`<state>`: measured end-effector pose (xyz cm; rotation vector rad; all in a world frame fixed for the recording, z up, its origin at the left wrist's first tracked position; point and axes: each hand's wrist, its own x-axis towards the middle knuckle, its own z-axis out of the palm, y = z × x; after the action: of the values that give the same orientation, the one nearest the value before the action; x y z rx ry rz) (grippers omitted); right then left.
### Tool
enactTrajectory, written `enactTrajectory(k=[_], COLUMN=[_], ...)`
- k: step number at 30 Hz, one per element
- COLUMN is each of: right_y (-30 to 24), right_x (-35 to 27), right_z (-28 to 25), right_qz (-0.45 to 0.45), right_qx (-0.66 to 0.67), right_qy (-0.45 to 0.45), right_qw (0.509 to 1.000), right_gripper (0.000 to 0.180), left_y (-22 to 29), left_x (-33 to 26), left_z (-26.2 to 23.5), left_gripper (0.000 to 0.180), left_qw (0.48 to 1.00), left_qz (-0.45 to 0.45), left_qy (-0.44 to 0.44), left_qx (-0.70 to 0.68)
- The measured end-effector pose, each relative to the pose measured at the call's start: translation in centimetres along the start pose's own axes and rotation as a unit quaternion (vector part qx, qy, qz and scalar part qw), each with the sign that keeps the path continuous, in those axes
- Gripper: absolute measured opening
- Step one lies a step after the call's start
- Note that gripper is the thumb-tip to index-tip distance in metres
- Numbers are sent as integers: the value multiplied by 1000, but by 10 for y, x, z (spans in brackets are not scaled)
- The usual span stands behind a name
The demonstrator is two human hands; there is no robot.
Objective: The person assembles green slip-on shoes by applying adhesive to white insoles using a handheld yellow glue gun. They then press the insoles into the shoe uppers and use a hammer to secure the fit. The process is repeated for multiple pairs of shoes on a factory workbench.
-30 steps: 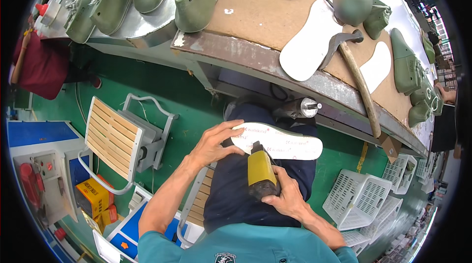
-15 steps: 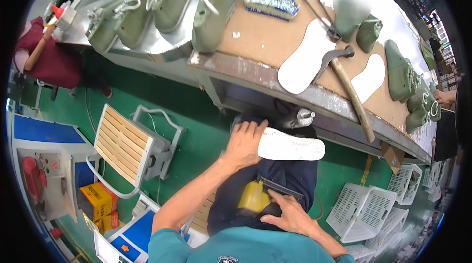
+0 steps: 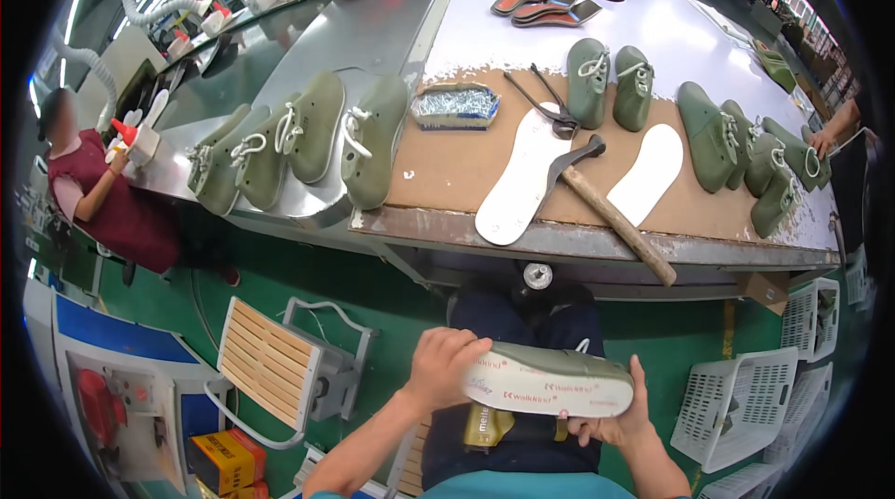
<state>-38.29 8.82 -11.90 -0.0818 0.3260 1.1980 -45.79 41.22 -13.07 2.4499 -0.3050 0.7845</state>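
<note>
Both my hands hold a green shoe last (image 3: 601,365) sideways above my lap, with a white insole board (image 3: 550,395) against its sole, facing me. My left hand (image 3: 438,373) is closed round one end. At the other end my right hand (image 3: 623,420) grips it, thumb up along the tip and fingers beneath. A bit of white cord sticks up from the last's far side. Below it, on my lap, lies a yellow tool (image 3: 487,426), mostly hidden by the last and board.
On the bench lie pincers (image 3: 552,105), a hammer (image 3: 620,224), loose white insoles (image 3: 515,187), a foil-like block (image 3: 457,107) and several green lasts (image 3: 373,140). A metal post (image 3: 537,276) stands between my knees. White crates (image 3: 736,406), a slatted chair (image 3: 270,364) and a co-worker (image 3: 112,191) are around me.
My right hand has left the yellow tool and taken hold of the last. The last and board have come nearer to me. The view has tilted up, showing more of the bench.
</note>
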Motion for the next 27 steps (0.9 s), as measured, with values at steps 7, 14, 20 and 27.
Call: enactTrajectory(k=[7, 14, 20, 27], right_y=[-13, -16, -10, -73], right_x=[66, 194, 257, 177], right_z=[130, 194, 173, 155], right_qz=[-159, -274, -324, -443], right_qx=[-417, -706, -910, -882], right_qy=[-4, 5, 25, 108], right_qw=[895, 653, 257, 116], right_gripper=[92, 73, 72, 41], left_y=[-4, -9, -82, -109], left_x=[105, 122, 137, 172], left_z=[-61, -51, -6, -22], left_gripper=[110, 135, 89, 61], left_qw=[992, 988, 948, 910], left_qz=[-41, -139, -247, -297], left_qy=[35, -8, 181, 281], left_qx=[117, -61, -86, 68])
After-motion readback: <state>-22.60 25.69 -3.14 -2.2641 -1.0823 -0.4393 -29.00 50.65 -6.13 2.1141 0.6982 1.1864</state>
